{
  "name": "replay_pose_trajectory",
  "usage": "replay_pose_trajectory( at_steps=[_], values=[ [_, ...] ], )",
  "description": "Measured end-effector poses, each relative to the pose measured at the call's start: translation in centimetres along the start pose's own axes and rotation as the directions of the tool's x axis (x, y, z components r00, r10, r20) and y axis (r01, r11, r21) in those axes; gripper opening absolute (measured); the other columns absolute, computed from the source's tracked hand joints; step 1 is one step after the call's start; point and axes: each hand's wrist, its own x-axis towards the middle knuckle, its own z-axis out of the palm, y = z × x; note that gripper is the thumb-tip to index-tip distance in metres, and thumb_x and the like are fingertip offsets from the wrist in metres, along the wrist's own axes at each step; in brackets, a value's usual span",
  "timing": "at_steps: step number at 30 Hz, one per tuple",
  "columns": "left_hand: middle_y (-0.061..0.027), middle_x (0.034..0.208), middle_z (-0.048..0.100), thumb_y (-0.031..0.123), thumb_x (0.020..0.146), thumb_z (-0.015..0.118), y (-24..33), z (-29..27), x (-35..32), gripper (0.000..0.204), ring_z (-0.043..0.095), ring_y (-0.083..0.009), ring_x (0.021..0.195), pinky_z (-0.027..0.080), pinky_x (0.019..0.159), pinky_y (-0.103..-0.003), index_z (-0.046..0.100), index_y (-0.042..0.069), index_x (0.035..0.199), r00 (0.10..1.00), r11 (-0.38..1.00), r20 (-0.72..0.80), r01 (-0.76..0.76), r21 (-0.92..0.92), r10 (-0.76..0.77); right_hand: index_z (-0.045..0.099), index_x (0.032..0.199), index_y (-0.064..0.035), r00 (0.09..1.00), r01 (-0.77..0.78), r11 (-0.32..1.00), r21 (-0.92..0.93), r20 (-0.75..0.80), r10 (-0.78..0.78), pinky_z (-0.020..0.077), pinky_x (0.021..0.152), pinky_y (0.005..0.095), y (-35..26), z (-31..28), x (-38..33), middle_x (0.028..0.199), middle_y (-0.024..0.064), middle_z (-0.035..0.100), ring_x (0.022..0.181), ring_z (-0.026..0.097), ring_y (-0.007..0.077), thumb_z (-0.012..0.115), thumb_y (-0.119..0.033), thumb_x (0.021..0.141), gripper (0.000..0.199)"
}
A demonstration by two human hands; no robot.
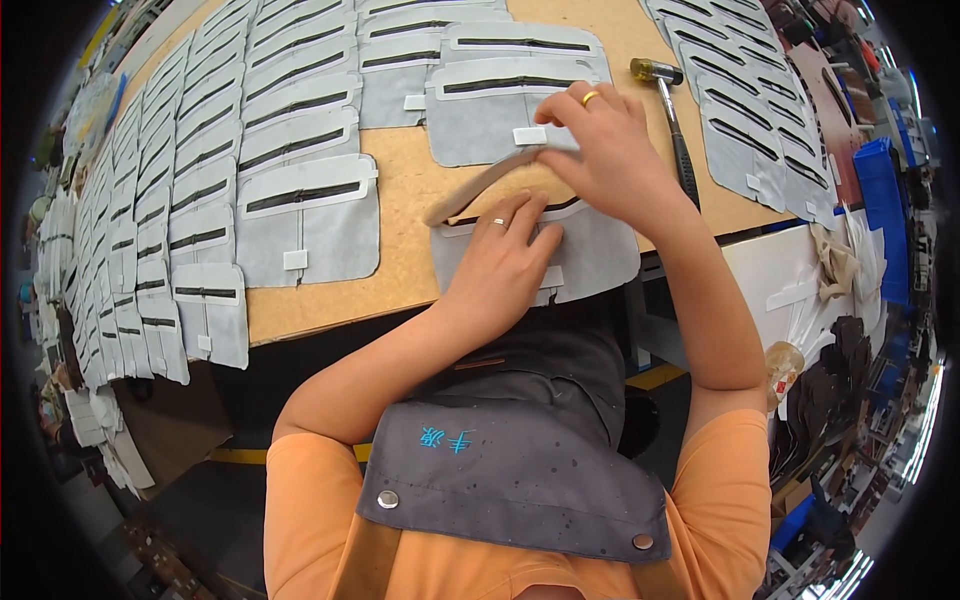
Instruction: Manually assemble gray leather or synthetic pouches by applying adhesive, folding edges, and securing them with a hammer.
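A grey fabric panel (605, 255) with a dark zipper and a small white tag lies in front of me at the table's near edge. My left hand (503, 255) rests on it, fingers spread along the zipper and holding nothing. A beige flap (480, 188) stands raised along the panel's far side, blurred. My right hand (605, 150), wearing a ring, hovers at the flap's right end. Its thumb is at the flap, apart from the bent index finger. Beyond lies another grey zipper panel (475, 125), overlapping one farther back.
Rows of overlapping grey zipper panels (335, 235) cover the left of the wooden table (410, 185). More panels (735, 115) lie at the far right. A hammer (672, 110) with a yellowish head lies near my right hand. Beige and white pieces (835, 265) lie farther right.
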Motion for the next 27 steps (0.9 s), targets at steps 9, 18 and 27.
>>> replay_pose_trajectory(
  at_steps=[9, 18, 27],
  values=[
    [-0.0149, 0.104, 0.055, 0.006, 0.079, 0.066, -2.3, -1.3, 3.1, 0.034, 0.053, -0.0349, 0.099, 0.041, 0.085, -0.042, 0.055, 0.004, 0.111, 0.972, 0.972, 0.220, 0.129, -0.197, -0.084, 0.060, 0.106, -0.0045, 0.902, -0.431, 0.850, 0.302, 0.123, 0.414, 0.0460, 0.085, 0.0390, -0.4, -0.1, -9.3, 0.098, 0.0128, 0.061, 0.098, 0.057, 0.0313, 0.062, -0.003, 0.082, 0.025],
    [-0.0078, 0.092, 0.057, 0.002, 0.083, 0.060, -2.4, 1.5, 4.5, 0.021, 0.055, -0.0284, 0.089, 0.040, 0.081, -0.039, 0.063, 0.006, 0.103, 0.999, 0.968, 0.016, -0.046, -0.246, 0.052, 0.062, 0.110, -0.0058, 0.928, -0.348, 0.894, 0.282, -0.031, 0.371, 0.0449, 0.087, 0.0413, -0.5, 1.0, -9.5, 0.103, 0.0115, 0.061, 0.098, 0.055, 0.0319, 0.060, -0.002, 0.084, 0.026],
    [-0.0056, 0.097, 0.054, 0.001, 0.073, 0.063, -2.0, 0.9, 4.2, 0.037, 0.053, -0.0255, 0.093, 0.040, 0.081, -0.037, 0.062, 0.007, 0.109, 0.972, 0.977, 0.125, -0.205, 0.056, 0.197, 0.060, 0.108, -0.0055, 0.977, -0.208, 0.968, 0.143, -0.010, 0.212, 0.0470, 0.084, 0.0397, 0.3, 0.7, -9.8, 0.104, 0.0111, 0.059, 0.098, 0.055, 0.0321, 0.062, -0.003, 0.083, 0.025]
  ],
)
